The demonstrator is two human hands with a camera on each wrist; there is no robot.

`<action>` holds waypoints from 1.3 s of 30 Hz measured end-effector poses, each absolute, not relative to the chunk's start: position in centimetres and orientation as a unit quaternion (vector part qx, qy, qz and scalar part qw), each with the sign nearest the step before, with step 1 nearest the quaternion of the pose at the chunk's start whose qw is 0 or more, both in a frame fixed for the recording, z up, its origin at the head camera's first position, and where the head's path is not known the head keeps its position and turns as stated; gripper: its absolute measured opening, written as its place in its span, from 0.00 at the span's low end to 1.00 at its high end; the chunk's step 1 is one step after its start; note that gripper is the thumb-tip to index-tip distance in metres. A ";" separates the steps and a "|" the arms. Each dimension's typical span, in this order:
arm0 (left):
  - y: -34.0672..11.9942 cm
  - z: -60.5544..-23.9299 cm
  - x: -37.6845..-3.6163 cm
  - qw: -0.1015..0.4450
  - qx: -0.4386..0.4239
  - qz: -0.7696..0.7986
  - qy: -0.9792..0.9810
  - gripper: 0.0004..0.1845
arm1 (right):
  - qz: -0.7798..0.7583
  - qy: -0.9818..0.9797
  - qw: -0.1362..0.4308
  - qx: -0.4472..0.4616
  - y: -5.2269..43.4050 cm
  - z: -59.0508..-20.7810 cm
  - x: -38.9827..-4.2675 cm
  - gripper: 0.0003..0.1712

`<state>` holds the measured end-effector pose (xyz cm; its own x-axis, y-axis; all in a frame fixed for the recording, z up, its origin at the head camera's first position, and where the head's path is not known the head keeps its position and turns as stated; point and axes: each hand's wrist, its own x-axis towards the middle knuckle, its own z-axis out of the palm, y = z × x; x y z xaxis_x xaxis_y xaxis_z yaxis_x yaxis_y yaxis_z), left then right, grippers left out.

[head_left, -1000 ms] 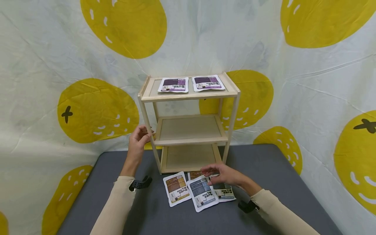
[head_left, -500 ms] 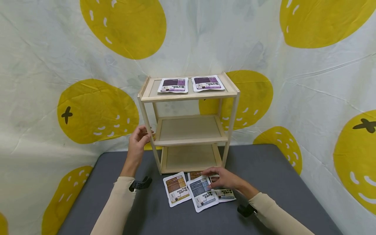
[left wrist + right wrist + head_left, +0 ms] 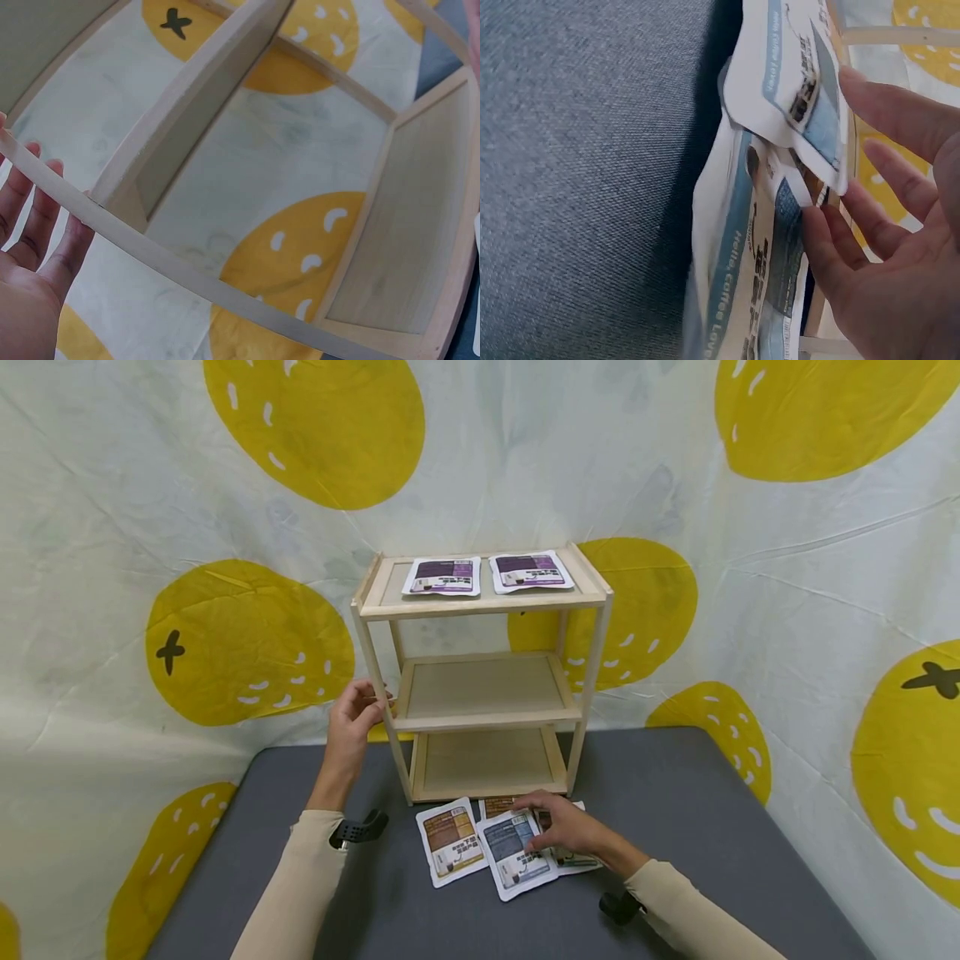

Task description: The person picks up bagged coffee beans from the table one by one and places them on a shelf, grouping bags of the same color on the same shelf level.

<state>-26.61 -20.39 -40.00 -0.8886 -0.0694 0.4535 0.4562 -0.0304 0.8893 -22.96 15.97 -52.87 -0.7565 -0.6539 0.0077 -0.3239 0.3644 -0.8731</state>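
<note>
On the worktop [image 3: 690,843], four pouches [image 3: 452,845] seemingly remain; the rack [image 3: 487,687] bears two purple ones [image 3: 442,577]; left hand [image 3: 352,722] grasps its post [image 3: 150,247]; right hand [image 3: 572,828] unclenched.

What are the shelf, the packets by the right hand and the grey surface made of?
Shelf: probably wood, dull finish; the frame is pale beige slats.
Packets: maybe plastic or foil-lined film, smooth; their thin white edges bend and ripple.
Grey surface: looks like matte woven cloth; tiny threads show up close.
</note>
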 end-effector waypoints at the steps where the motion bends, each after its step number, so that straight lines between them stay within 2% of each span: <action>1: -20.4 -40.0 -26.6 0.187 -0.144 -0.703 -0.671 0.15 | -0.467 0.813 0.168 -0.304 15.9 -53.0 -22.9 0.37; 10: -20.3 -39.8 -26.6 0.191 -0.147 -0.698 -0.674 0.15 | -0.403 0.853 0.120 -0.308 15.4 -52.8 -22.3 0.34; 19: -20.4 -39.9 -26.7 0.189 -0.147 -0.697 -0.676 0.15 | -0.418 0.851 0.139 -0.287 15.3 -53.0 -22.5 0.28; 29: -20.3 -39.9 -26.6 0.189 -0.150 -0.704 -0.668 0.15 | -0.473 0.802 0.171 -0.321 15.7 -53.4 -22.7 0.21; 39: -20.3 -40.0 -26.7 0.188 -0.150 -0.705 -0.667 0.16 | -0.484 0.801 0.163 -0.313 15.8 -53.4 -22.7 0.15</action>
<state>-26.69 -20.31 -40.02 -0.8843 -0.0658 0.4622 0.4651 -0.0400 0.8843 -22.68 15.75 -53.45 -0.7509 -0.6591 0.0422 -0.3439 0.3356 -0.8770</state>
